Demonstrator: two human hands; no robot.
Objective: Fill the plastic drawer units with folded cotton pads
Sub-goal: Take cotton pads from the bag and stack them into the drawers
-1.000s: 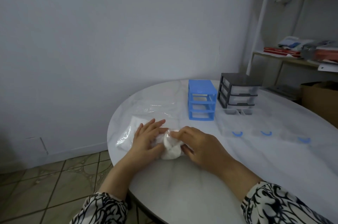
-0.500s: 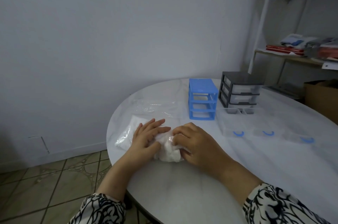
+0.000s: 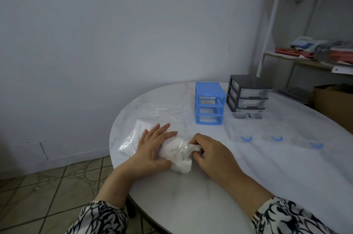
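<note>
The bag of cotton pads [image 3: 176, 152] sits on the near left part of the round white table [image 3: 219, 195], a soft white bundle wrapped in clear plastic, and both hands are on it. Its long axis runs roughly left to right, with the twisted neck of the plastic pointing right, toward the right hand [image 3: 212, 154]. That right hand has its fingers curled in and pinches the gathered plastic at the bundle's right end. The left hand [image 3: 152, 147] lies over the bundle's left side, fingers fairly straight and spread, thumb pressed along the near edge. So the bundle is caught between the two hands, touching both.

Just left of the left hand, partly under it, lies another clear packet [image 3: 131, 142] with white contents. Beyond the hands, a flat sheet of clear plastic [image 3: 162, 112] rests on the table. Farther back stands the blue drawer unit [image 3: 209, 105], its three slots open and without drawers, and just to its right the dark grey drawer unit [image 3: 247, 96] with clear drawers in it. To the right, well apart from the hands, three clear drawers [image 3: 275, 137] with blue handles lie in a row. A metal shelf [image 3: 305, 56] with stacked items stands at far right.
</note>
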